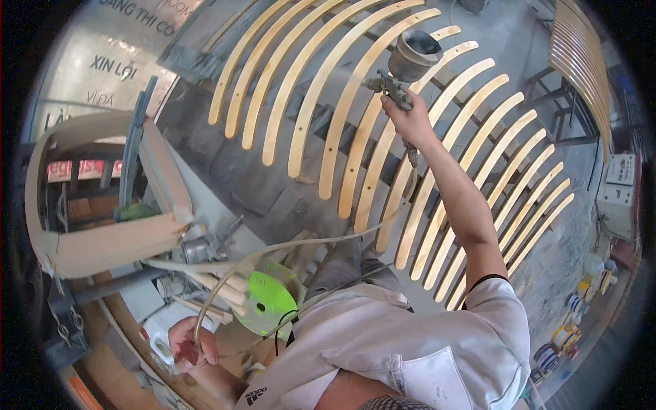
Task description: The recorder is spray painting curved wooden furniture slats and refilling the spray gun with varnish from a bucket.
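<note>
- In the head view, held a spray gun in the right hand, with the grip closed around its handle and the arm stretched far forward
- Bore a round metal cup on top of that gun, with a dark open mouth
- Held the gun over the upper middle of a fanned row of curved wooden slats; could not tell from this angle how far above
- Curled the grip of the left hand around a pale hose, low on the left and well apart from the slats
- Led the hose in a long bend from the left hand, across in front of the body, up to the foot of the gun's handle
- Set the slats side by side with gaps between, showing small dark holes in several
- Showed a white jug just beside the left hand, and a bright green disc between that hand and the slats
- Wore a white shirt with a chest pocket, and grey trousers
- Stood a curved brown frame at the left, near a lettered panel
- Showed more curved strips packed close together at the upper right, and colourful cans along the lower right
</note>
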Motion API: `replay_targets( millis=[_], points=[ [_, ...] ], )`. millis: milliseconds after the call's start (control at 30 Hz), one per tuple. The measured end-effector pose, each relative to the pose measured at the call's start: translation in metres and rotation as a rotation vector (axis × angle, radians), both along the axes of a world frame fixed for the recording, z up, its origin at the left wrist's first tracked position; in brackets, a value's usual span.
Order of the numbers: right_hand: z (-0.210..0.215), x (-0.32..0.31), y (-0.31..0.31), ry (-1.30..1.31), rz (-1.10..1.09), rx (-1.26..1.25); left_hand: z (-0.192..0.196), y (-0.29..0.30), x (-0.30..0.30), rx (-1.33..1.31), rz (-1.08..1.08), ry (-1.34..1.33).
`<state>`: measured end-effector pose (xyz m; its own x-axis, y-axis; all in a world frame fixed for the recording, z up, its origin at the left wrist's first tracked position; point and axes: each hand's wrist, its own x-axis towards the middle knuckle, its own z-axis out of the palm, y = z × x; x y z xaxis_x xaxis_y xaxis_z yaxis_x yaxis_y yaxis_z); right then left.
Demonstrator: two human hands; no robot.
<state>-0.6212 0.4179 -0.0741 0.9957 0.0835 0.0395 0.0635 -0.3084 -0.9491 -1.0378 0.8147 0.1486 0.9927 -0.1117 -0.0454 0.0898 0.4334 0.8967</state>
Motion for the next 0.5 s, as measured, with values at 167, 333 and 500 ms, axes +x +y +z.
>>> replay_targets(
  millis=[167, 333, 500],
  points=[
    [-0.017, 0.058, -0.01, -0.028, -0.077, 0.043, -0.002, 0.006, 0.052, 0.051, 0.06, 0.04],
    [-0.012, 0.106, -0.027, 0.013, -0.207, 0.087, -0.012, 0.013, 0.081, 0.216, 0.306, 0.037],
    [-0.02, 0.172, -0.056, 0.023, -0.282, 0.084, -0.019, 0.035, 0.111, 0.24, 0.24, 0.1]
  ],
)
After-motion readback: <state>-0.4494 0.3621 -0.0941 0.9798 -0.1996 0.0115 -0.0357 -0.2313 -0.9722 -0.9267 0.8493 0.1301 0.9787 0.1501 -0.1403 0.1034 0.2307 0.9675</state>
